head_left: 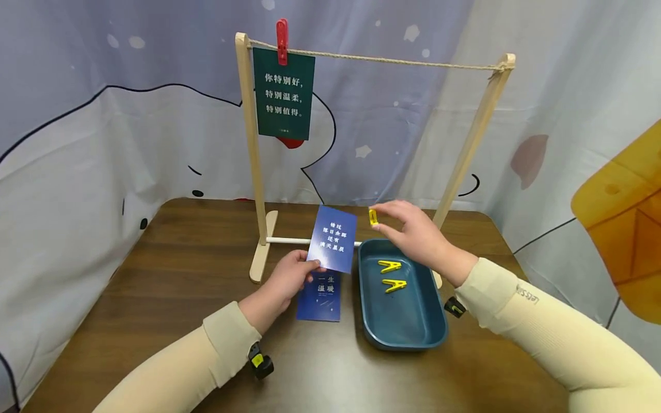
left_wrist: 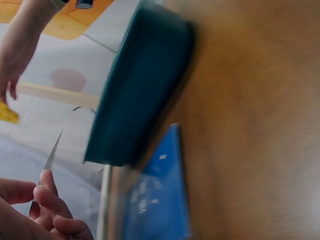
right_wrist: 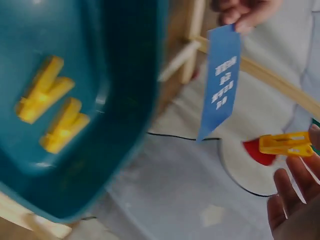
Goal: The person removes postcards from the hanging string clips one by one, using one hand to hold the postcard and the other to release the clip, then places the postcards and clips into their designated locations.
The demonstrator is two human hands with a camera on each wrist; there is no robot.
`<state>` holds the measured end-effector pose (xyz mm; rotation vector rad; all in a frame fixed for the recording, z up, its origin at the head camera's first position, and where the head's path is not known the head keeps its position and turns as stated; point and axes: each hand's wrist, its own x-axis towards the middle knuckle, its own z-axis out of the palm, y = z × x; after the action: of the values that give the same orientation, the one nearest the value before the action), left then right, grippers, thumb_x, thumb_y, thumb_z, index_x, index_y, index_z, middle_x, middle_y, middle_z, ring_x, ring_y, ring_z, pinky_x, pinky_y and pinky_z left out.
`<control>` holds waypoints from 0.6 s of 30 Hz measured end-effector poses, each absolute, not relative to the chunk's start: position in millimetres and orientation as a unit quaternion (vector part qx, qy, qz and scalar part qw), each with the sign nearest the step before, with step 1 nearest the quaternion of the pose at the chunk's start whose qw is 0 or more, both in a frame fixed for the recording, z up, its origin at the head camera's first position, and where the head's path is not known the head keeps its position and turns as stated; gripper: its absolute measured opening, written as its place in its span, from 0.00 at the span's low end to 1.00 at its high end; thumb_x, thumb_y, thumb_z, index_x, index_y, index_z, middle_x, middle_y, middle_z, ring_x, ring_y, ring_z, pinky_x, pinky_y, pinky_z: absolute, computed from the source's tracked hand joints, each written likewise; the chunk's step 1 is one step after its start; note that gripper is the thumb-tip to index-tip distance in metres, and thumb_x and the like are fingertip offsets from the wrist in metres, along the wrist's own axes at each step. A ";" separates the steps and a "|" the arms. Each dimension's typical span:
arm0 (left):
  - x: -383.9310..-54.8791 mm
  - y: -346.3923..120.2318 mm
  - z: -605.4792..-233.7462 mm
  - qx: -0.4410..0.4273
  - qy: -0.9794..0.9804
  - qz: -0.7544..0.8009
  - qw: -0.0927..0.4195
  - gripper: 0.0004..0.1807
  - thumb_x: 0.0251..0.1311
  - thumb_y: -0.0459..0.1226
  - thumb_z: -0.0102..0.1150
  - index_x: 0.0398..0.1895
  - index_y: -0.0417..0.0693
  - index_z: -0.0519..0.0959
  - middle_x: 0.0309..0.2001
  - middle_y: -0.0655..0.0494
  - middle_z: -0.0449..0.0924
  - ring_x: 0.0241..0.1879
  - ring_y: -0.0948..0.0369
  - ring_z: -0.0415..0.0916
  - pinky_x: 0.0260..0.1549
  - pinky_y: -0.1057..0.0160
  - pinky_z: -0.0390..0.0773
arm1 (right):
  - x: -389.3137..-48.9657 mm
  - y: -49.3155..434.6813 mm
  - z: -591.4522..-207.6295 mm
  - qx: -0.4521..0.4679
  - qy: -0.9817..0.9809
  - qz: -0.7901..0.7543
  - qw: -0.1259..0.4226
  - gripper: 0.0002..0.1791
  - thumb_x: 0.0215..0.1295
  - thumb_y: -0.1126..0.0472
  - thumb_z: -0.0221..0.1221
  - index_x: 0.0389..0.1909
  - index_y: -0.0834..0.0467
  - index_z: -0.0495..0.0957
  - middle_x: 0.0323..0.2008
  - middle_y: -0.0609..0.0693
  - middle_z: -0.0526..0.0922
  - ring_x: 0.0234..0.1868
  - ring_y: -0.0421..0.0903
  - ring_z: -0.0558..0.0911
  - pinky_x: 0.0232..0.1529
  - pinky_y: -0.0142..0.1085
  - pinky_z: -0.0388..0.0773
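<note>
Between thumb and fingers, my left hand (head_left: 291, 278) holds a blue card (head_left: 332, 238) with white writing by its lower left corner, raised over the table. A second blue card (head_left: 319, 307) lies flat below it, partly covered. My right hand (head_left: 413, 232) pinches a yellow clothespin (head_left: 373, 217) above the far end of a dark teal bin (head_left: 403, 332). In the right wrist view this clothespin (right_wrist: 285, 145) sits at the fingertips, apart from the held card (right_wrist: 220, 82). Two more yellow clothespins (head_left: 395, 285) lie inside the bin.
A wooden frame (head_left: 253, 137) stands at the back with a rope (head_left: 392, 59) across its top. From the rope's left end hangs a dark green card (head_left: 284, 94), held by a red clothespin (head_left: 282, 41). A patterned curtain (head_left: 129, 149) hangs behind the brown table (head_left: 170, 258).
</note>
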<state>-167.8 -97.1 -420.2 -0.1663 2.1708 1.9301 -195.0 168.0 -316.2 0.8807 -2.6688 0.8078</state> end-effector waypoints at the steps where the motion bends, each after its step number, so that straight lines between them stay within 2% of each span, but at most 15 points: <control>1: -164.2 -98.4 -423.5 -0.059 0.742 0.657 0.123 0.13 0.68 0.37 0.56 0.52 0.39 0.73 0.41 0.44 0.86 0.25 0.60 0.69 0.22 0.66 0.61 | -193.3 170.7 -324.2 0.300 -0.912 0.264 0.092 0.23 0.68 0.57 0.64 0.62 0.57 0.77 0.57 0.52 0.80 0.59 0.52 0.76 0.60 0.51 0.71; 5: -150.6 -104.2 -436.6 -0.068 0.741 0.650 0.154 0.13 0.71 0.36 0.53 0.52 0.37 0.70 0.42 0.42 0.86 0.22 0.63 0.65 0.21 0.67 0.60 | -189.9 179.2 -354.2 0.326 -0.920 0.208 0.059 0.22 0.66 0.55 0.65 0.60 0.56 0.79 0.54 0.50 0.82 0.57 0.51 0.78 0.59 0.50 0.71; 12: -131.6 -109.1 -449.1 -0.089 0.737 0.645 0.184 0.12 0.72 0.34 0.51 0.52 0.37 0.66 0.39 0.45 0.87 0.21 0.64 0.63 0.19 0.69 0.60 | -185.3 187.5 -387.3 0.364 -0.920 0.146 0.014 0.20 0.63 0.55 0.67 0.55 0.56 0.81 0.47 0.47 0.84 0.52 0.49 0.80 0.54 0.50 0.71; 15: -126.3 -110.7 -451.6 -0.098 0.728 0.652 0.190 0.15 0.71 0.33 0.51 0.55 0.36 0.64 0.38 0.46 0.87 0.21 0.65 0.62 0.18 0.70 0.61 | -185.1 189.3 -395.2 0.372 -0.919 0.131 -0.007 0.19 0.63 0.55 0.67 0.54 0.57 0.82 0.45 0.47 0.84 0.50 0.47 0.81 0.51 0.49 0.71; 18: -121.5 -113.6 -452.9 -0.102 0.720 0.657 0.199 0.22 0.72 0.33 0.51 0.63 0.33 0.60 0.37 0.47 0.87 0.20 0.66 0.62 0.17 0.71 0.61 | -184.9 191.3 -403.3 0.382 -0.916 0.122 -0.013 0.18 0.62 0.56 0.68 0.51 0.57 0.83 0.43 0.47 0.84 0.47 0.46 0.81 0.47 0.47 0.71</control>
<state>-121.5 -113.6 -452.9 -0.2851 2.0150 1.8365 -184.9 191.3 -403.3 1.2102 -2.9026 0.3864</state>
